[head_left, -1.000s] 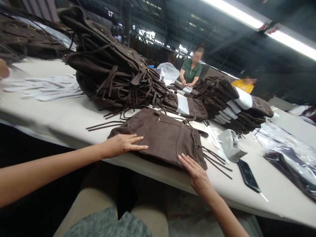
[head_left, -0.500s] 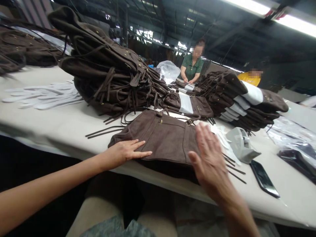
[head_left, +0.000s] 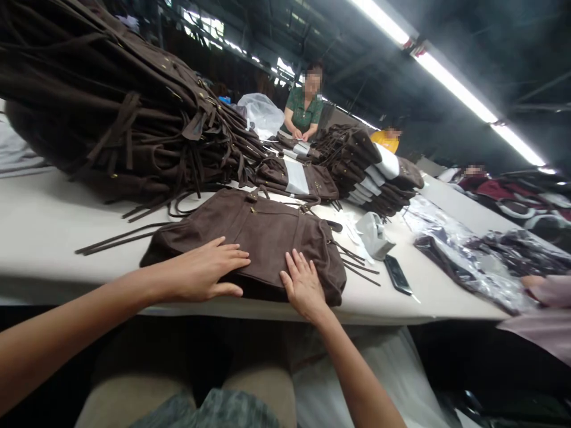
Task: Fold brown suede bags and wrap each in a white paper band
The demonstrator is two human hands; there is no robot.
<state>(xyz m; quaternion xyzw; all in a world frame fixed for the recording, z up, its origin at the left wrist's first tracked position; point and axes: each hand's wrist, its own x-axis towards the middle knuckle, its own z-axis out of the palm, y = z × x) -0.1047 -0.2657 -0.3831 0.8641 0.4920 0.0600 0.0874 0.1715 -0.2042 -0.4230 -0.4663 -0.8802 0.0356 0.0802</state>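
A dark brown handbag (head_left: 272,229) lies flat on the table in front of me, its handles pointing away and thin straps trailing from both sides. Flat on the bag's left front part rests my left hand (head_left: 209,270), fingers stretched out and thumb apart. My right hand (head_left: 306,285) lies on the front of the bag, right of its middle, with the fingers extended. Neither hand grips anything. Just beyond the handles is another brown bag (head_left: 319,181) with a white band (head_left: 296,177) around it.
A tall pile of brown bags (head_left: 147,113) stands at left, with a banded stack (head_left: 370,169) at back right. A tape dispenser (head_left: 373,235), a phone (head_left: 398,274) and plastic-wrapped items (head_left: 473,261) lie right on the table (head_left: 40,238). A person (head_left: 303,110) works across; a sleeve (head_left: 546,315) enters at right.
My right hand has come down from above the bag's right side onto its front. The left hand still rests on the bag, now more over its front. The view has turned right.
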